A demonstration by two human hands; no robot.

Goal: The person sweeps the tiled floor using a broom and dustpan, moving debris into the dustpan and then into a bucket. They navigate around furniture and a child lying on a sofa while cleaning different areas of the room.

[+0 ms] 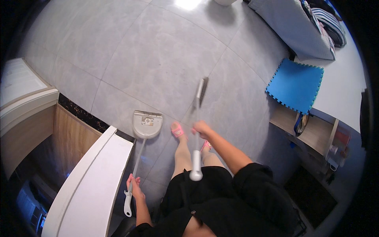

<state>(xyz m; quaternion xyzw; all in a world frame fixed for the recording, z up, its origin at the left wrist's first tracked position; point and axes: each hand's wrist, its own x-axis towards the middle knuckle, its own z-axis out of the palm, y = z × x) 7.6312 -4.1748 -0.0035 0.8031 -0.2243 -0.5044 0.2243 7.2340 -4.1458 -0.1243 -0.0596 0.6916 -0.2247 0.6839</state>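
Broom (200,90): out over the tiled floor (158,59) ahead of me, its shaft clamped in my right hand (201,128). My left hand (136,189) is closed around the handle of the dustpan (147,128), whose mouth faces forward. I judge the long handles spare me stooping. I can read no writing on either.

Grey tile floor (158,59), thin dark joints, bright glare spot (186,3). Ref: white bench (342,93). Under its top, open wood-tone shelf (318,130). Across the floor from bench: wood panel (75,125), black marbled skirting (83,113), white ledge (96,181).
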